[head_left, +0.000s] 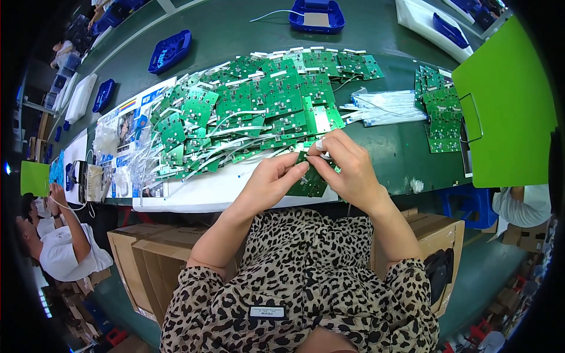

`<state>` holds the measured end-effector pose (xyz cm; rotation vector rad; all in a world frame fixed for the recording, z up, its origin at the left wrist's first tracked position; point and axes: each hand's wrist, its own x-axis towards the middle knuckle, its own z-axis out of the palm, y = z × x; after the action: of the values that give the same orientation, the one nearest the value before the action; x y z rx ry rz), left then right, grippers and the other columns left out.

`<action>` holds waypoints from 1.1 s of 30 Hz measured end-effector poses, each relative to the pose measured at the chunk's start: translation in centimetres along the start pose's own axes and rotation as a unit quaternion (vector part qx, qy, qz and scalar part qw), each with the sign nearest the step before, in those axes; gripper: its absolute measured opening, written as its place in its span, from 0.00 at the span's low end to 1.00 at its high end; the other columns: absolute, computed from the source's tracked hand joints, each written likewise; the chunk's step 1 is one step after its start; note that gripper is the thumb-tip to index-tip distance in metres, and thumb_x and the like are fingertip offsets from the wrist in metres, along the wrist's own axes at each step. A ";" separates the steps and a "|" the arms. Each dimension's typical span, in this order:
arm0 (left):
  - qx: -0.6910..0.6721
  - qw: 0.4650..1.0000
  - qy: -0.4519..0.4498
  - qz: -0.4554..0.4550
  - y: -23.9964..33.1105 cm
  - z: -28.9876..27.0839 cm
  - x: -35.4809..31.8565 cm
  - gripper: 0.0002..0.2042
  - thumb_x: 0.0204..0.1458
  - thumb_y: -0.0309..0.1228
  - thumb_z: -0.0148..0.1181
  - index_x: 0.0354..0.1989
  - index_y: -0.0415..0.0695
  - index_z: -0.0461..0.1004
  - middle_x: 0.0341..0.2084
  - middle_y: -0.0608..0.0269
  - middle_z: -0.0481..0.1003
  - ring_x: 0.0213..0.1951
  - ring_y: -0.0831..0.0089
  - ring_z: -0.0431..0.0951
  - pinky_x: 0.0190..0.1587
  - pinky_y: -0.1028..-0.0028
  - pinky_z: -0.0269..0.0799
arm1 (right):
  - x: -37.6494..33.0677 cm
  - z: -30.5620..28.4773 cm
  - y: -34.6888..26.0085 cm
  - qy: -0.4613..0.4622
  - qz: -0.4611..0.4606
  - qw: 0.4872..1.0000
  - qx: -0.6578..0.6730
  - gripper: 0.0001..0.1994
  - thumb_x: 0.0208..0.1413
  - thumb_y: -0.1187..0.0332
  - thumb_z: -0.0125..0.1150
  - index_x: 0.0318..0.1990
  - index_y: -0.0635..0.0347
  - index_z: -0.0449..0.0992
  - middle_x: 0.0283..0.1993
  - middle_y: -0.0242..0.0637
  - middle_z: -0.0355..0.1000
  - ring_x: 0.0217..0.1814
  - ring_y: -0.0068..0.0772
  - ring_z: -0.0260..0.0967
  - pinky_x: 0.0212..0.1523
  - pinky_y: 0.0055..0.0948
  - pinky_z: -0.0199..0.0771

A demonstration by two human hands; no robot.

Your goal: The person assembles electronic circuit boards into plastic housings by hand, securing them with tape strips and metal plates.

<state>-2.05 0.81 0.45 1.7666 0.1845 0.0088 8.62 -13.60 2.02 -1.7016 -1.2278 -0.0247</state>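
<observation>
Close to the table's front edge, my left hand (275, 179) pinches a green circuit board (311, 185) by its upper left edge, thumb on top. My right hand (348, 167) is closed at the upper edge of the same board, thumb and fingertips together. A small white piece shows at its index finger; whether it is a cable end, a connector or a finger cover I cannot make out. Just beyond lies a wide heap of circuit boards (235, 105) with white flat cables (215, 147) trailing left. To its right rests a bundle of white flat cables (385, 107).
More circuit boards (444, 115) lie at the right, beside a bright green panel (506, 106). Clear plastic bags (126, 159) sit at the left. Blue trays (170, 52) stand along the back. Cardboard boxes (150, 267) are under the table; a co-worker (67, 241) is at the left.
</observation>
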 end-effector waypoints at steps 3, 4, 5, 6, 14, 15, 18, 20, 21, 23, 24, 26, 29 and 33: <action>-0.012 1.000 -0.002 -0.013 0.5 0.0 -0.2 0.16 0.54 0.34 0.51 0.18 0.39 0.58 0.13 0.76 0.52 0.19 0.86 0.50 0.19 0.78 0.47 | -0.1 0.0 -0.1 -0.012 -0.012 1.000 -0.022 0.05 0.44 0.77 0.58 0.27 0.64 0.67 0.28 0.38 0.64 0.29 0.38 0.67 0.26 0.33 0.66; -0.013 1.000 -0.002 -0.014 0.6 0.0 -0.2 0.16 0.54 0.34 0.51 0.18 0.39 0.58 0.13 0.76 0.52 0.19 0.86 0.50 0.19 0.78 0.47 | -0.2 0.0 -0.2 -0.013 -0.012 1.000 -0.022 0.05 0.44 0.77 0.58 0.27 0.64 0.67 0.28 0.38 0.64 0.29 0.38 0.67 0.26 0.33 0.66; -0.023 1.000 -0.005 -0.014 0.7 0.0 -0.1 0.16 0.54 0.33 0.51 0.18 0.39 0.58 0.14 0.76 0.52 0.19 0.86 0.50 0.19 0.78 0.47 | -0.3 0.0 -0.2 -0.024 -0.010 0.999 -0.031 0.04 0.45 0.78 0.57 0.28 0.64 0.68 0.28 0.38 0.65 0.29 0.38 0.67 0.26 0.32 0.66; -0.033 0.999 -0.007 -0.014 0.7 -0.1 -0.1 0.15 0.54 0.33 0.51 0.18 0.40 0.58 0.14 0.76 0.52 0.19 0.86 0.50 0.19 0.79 0.47 | -0.3 -0.1 -0.2 -0.035 -0.008 0.999 -0.039 0.04 0.46 0.78 0.56 0.29 0.65 0.69 0.29 0.38 0.65 0.30 0.38 0.67 0.27 0.31 0.67; -0.212 0.974 0.001 -0.078 1.0 -1.4 -0.3 0.07 0.52 0.30 0.53 0.32 0.38 0.70 0.21 0.74 0.68 0.23 0.90 0.63 0.25 0.87 0.56 | -0.1 -3.6 -0.4 -0.029 0.168 0.969 0.179 0.05 0.49 0.78 0.56 0.35 0.69 0.72 0.28 0.33 0.71 0.27 0.19 0.66 0.28 0.19 0.66; -0.188 0.979 -0.031 -0.069 1.0 -1.7 -0.3 0.09 0.51 0.30 0.55 0.35 0.38 0.71 0.24 0.71 0.72 0.25 0.88 0.67 0.28 0.87 0.60 | -0.1 -3.8 -0.2 -0.027 0.170 0.968 0.180 0.05 0.49 0.78 0.56 0.35 0.69 0.72 0.28 0.33 0.71 0.27 0.19 0.66 0.28 0.19 0.66; -0.164 0.983 -0.038 -0.077 1.3 -1.7 -0.3 0.09 0.50 0.31 0.56 0.32 0.37 0.72 0.22 0.73 0.70 0.24 0.89 0.65 0.26 0.87 0.58 | 0.0 -3.8 -0.2 -0.082 0.240 0.948 0.194 0.05 0.50 0.76 0.56 0.34 0.67 0.72 0.24 0.30 0.69 0.22 0.12 0.62 0.22 0.14 0.61; -0.142 0.987 -0.028 -0.077 1.3 -1.6 -0.4 0.10 0.49 0.31 0.56 0.30 0.35 0.73 0.20 0.74 0.69 0.23 0.89 0.63 0.24 0.85 0.56 | 0.2 -3.8 -0.1 -0.112 0.218 0.954 0.170 0.04 0.50 0.75 0.57 0.32 0.66 0.72 0.24 0.29 0.68 0.22 0.11 0.60 0.21 0.14 0.59; -0.142 0.986 -0.029 -0.079 1.4 -1.6 -0.4 0.10 0.49 0.31 0.56 0.30 0.35 0.73 0.20 0.74 0.69 0.23 0.89 0.63 0.24 0.85 0.56 | 0.4 -3.8 -0.1 -0.142 0.194 0.960 0.144 0.04 0.50 0.74 0.57 0.31 0.66 0.72 0.23 0.27 0.67 0.21 0.09 0.58 0.20 0.13 0.57; -0.119 0.989 -0.036 -0.084 1.9 -1.8 -0.4 0.10 0.49 0.31 0.57 0.29 0.35 0.74 0.20 0.73 0.70 0.23 0.89 0.64 0.23 0.85 0.57 | 0.6 -3.7 -0.3 -0.158 0.213 0.953 0.151 0.04 0.49 0.73 0.58 0.28 0.65 0.71 0.22 0.25 0.65 0.21 0.08 0.53 0.19 0.12 0.52; -0.124 0.988 -0.037 -0.089 1.6 -1.8 -0.4 0.09 0.48 0.31 0.57 0.29 0.35 0.74 0.21 0.72 0.71 0.23 0.88 0.65 0.23 0.85 0.57 | 0.7 -3.6 -0.3 -0.173 0.206 0.952 0.145 0.05 0.49 0.73 0.58 0.28 0.65 0.71 0.22 0.25 0.65 0.20 0.08 0.53 0.19 0.13 0.51; -0.120 0.988 -0.048 -0.088 1.8 -2.0 -0.4 0.09 0.48 0.31 0.58 0.29 0.35 0.74 0.21 0.72 0.71 0.23 0.88 0.66 0.23 0.86 0.57 | 0.8 -3.5 -0.3 -0.186 0.201 0.951 0.141 0.05 0.49 0.73 0.58 0.28 0.65 0.70 0.21 0.25 0.64 0.20 0.09 0.52 0.18 0.13 0.51; -0.119 0.988 -0.063 -0.076 1.5 -2.0 -0.4 0.08 0.48 0.30 0.57 0.29 0.36 0.74 0.19 0.74 0.69 0.21 0.90 0.63 0.21 0.86 0.54 | 1.1 -3.3 -0.4 -0.204 0.205 0.943 0.163 0.05 0.48 0.72 0.58 0.27 0.66 0.71 0.20 0.25 0.64 0.20 0.09 0.52 0.18 0.14 0.51; -0.124 0.987 -0.078 -0.065 1.6 -2.0 -0.3 0.08 0.49 0.30 0.57 0.28 0.37 0.74 0.16 0.77 0.66 0.19 0.91 0.59 0.19 0.85 0.49 | 1.1 -3.2 -0.5 -0.222 0.216 0.934 0.181 0.06 0.47 0.71 0.58 0.26 0.66 0.71 0.19 0.26 0.64 0.20 0.10 0.53 0.18 0.14 0.51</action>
<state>-2.36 2.37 2.47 1.4963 0.1762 -0.1918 10.33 -15.12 4.55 -1.6532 -1.0583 0.8420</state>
